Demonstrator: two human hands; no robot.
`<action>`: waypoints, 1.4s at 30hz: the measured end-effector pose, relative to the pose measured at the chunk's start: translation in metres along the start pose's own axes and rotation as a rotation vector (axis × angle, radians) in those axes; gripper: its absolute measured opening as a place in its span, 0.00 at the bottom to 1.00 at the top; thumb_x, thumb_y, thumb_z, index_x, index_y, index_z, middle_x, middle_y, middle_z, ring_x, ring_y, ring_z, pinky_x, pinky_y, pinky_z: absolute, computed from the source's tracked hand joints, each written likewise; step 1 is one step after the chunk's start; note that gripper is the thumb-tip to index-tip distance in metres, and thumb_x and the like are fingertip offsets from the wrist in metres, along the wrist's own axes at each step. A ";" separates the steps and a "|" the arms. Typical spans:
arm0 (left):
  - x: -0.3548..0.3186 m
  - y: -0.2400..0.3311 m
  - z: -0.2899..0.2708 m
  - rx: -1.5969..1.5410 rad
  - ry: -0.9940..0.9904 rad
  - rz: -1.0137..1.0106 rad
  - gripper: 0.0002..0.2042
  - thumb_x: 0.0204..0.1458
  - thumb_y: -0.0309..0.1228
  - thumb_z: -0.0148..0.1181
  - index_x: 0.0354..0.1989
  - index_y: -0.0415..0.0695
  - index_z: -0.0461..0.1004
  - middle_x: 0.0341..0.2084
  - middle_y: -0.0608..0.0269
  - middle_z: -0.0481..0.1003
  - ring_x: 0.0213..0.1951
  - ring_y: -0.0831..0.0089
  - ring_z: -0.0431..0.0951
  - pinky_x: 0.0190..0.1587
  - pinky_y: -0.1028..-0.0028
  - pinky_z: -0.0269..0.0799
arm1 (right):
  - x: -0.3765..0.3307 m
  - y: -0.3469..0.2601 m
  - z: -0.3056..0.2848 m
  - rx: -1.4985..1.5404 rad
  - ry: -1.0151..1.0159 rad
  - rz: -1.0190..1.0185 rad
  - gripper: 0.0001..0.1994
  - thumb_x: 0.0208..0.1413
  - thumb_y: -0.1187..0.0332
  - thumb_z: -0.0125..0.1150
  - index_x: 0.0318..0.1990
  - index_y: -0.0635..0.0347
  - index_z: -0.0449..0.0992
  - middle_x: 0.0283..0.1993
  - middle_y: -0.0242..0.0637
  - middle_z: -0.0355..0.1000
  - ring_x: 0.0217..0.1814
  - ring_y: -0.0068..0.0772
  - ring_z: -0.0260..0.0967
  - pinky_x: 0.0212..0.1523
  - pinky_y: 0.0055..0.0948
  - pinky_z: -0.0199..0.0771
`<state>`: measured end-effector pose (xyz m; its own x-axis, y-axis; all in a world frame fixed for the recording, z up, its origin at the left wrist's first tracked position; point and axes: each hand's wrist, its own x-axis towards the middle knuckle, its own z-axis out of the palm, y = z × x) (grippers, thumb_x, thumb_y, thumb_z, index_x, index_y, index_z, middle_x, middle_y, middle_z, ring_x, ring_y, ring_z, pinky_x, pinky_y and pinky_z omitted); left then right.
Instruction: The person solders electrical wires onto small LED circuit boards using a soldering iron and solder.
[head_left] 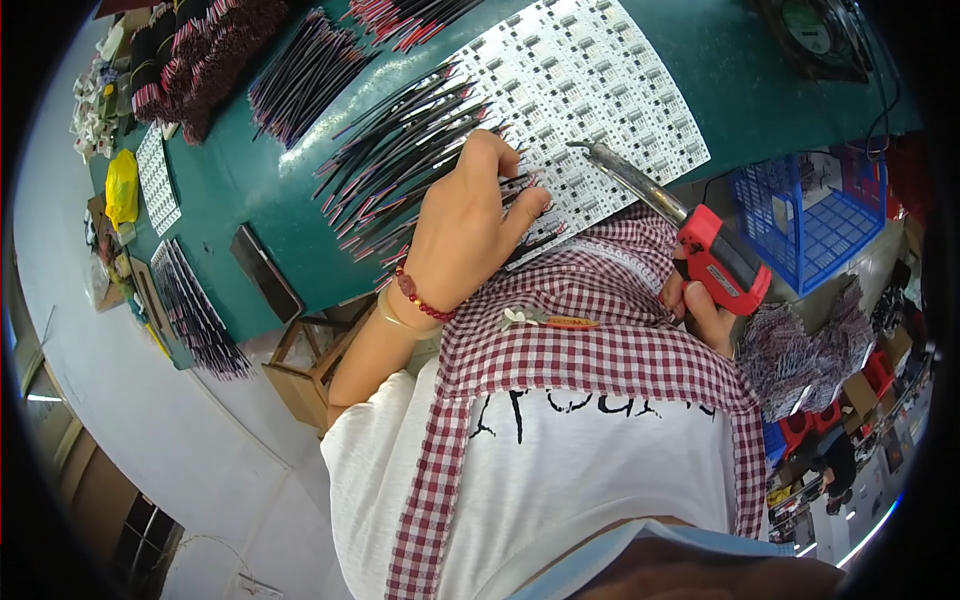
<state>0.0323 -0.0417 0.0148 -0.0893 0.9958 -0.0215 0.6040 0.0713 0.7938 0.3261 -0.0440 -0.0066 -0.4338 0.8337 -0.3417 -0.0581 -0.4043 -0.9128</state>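
Note:
My right hand grips a red soldering gun by its handle. Its metal barrel points up and left, with the thin tip over a white sheet of small circuit boards. At the sheet's left edge, my left hand is curled, thumb and forefinger close about a thin wire. The fingers partly hide that wire. Many black and red wires fan out to the left of the sheet, their ends along its edge and under my left hand. Whether each end touches a board cannot be made out.
On the green table lie more wire bundles, a dark phone-like slab, a smaller board sheet and a yellow bag. A dark round-fronted device stands far right. Below the table's right side is a blue crate.

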 end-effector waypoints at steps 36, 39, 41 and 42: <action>0.021 -0.015 0.005 0.261 -0.127 -0.031 0.04 0.42 0.25 0.54 0.19 0.38 0.72 0.19 0.51 0.73 0.24 0.53 0.74 0.28 0.60 0.70 | -0.003 0.004 0.006 -0.102 -0.044 0.144 0.08 0.55 0.74 0.57 0.42 0.66 0.71 0.29 0.32 0.71 0.27 0.19 0.66 0.30 0.22 0.67; 0.022 -0.014 0.005 0.260 -0.133 -0.034 0.04 0.42 0.25 0.54 0.20 0.38 0.72 0.20 0.50 0.73 0.25 0.53 0.74 0.28 0.60 0.70 | -0.004 0.004 0.004 -0.168 -0.098 0.131 0.08 0.55 0.74 0.57 0.42 0.66 0.71 0.29 0.32 0.71 0.28 0.19 0.66 0.30 0.22 0.67; 0.023 -0.014 0.005 0.267 -0.133 -0.039 0.04 0.42 0.25 0.54 0.20 0.38 0.72 0.20 0.50 0.73 0.25 0.52 0.75 0.28 0.60 0.71 | -0.006 0.005 0.004 -0.174 -0.053 0.155 0.09 0.55 0.74 0.57 0.42 0.67 0.71 0.28 0.33 0.71 0.28 0.19 0.66 0.31 0.22 0.67; 0.023 -0.014 0.005 0.270 -0.144 -0.040 0.05 0.42 0.25 0.53 0.20 0.38 0.72 0.20 0.50 0.73 0.25 0.52 0.75 0.28 0.60 0.71 | -0.006 0.006 0.004 -0.173 -0.054 0.155 0.09 0.55 0.74 0.57 0.42 0.67 0.71 0.28 0.33 0.71 0.28 0.19 0.66 0.31 0.22 0.67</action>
<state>0.0252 -0.0191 0.0000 -0.0163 0.9885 -0.1506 0.7924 0.1046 0.6010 0.3249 -0.0524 -0.0091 -0.4732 0.7438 -0.4721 0.1655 -0.4513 -0.8769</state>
